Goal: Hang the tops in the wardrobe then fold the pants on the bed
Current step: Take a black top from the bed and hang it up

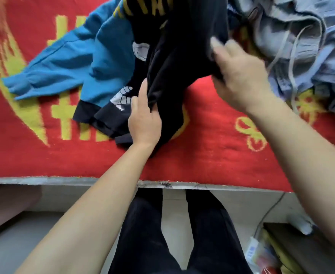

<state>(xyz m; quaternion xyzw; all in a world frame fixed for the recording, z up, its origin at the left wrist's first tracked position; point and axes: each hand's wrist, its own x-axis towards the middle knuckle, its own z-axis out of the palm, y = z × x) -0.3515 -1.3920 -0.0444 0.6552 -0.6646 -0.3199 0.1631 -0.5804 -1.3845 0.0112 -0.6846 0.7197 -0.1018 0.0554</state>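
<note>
1. Near the front edge of the bed (212,161), on its red blanket patterned in yellow, a black top (184,56) is held between both hands.
2. A fold at the lower end of the top is pinched by the left hand (144,118), fingers and thumb curled round the cloth, closer to the front edge.
3. The right side of the top is gripped higher up by the right hand (239,76). This hand is blurred, but dark cloth is seen bunched under its curled fingers.
4. The long axis of the top runs from the far side of the bed, where it leaves the picture, down toward the front edge. Most of its bulk therefore lies beyond both grips, and the left hand is the nearer to its lower end.
5. The next move is judged to be a lift clear of the bed. For that, the far part must be drawn toward the person, and it overlaps a blue garment (73,64) on its left.
6. The top is seen as soft black jersey with yellow lettering near the far end and white printed patches on its left side, crumpled and not laid flat.
7. Grey-blue drawstring pants (301,42) are heaped toward the far right of the bed, just beside the right hand. No wardrobe is in view.
</note>
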